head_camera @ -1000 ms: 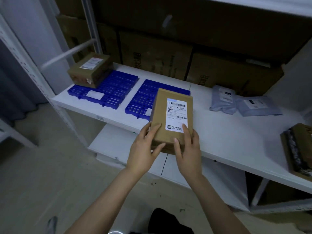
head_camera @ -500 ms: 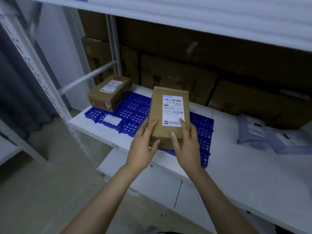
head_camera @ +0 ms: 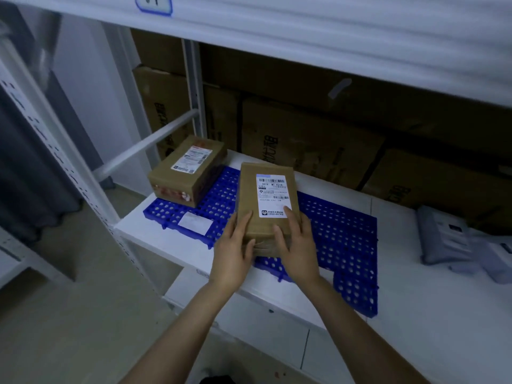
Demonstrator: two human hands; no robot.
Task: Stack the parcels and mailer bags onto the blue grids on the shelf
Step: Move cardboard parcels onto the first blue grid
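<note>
I hold a brown cardboard parcel [head_camera: 257, 206] with a white shipping label between both hands, over the seam between two blue grids on the white shelf. My left hand [head_camera: 234, 250] grips its near left corner. My right hand [head_camera: 297, 245] grips its near right corner. I cannot tell whether the parcel touches a grid. The left blue grid [head_camera: 216, 200] carries another brown parcel [head_camera: 188, 169] at its back left. The right blue grid [head_camera: 343, 236] is bare. Grey mailer bags [head_camera: 454, 239] lie on the shelf at the far right.
Large cardboard cartons [head_camera: 304, 145] line the back of the shelf [head_camera: 432, 322]. A white shelf board [head_camera: 304, 31] hangs low overhead. The white perforated upright [head_camera: 63, 162] and a cross bar [head_camera: 149, 142] stand to the left. A small white label [head_camera: 195, 223] lies on the left grid.
Both hands have carried the parcel forward and left, from the shelf's front edge to over the blue grids. My view has moved closer to the shelf.
</note>
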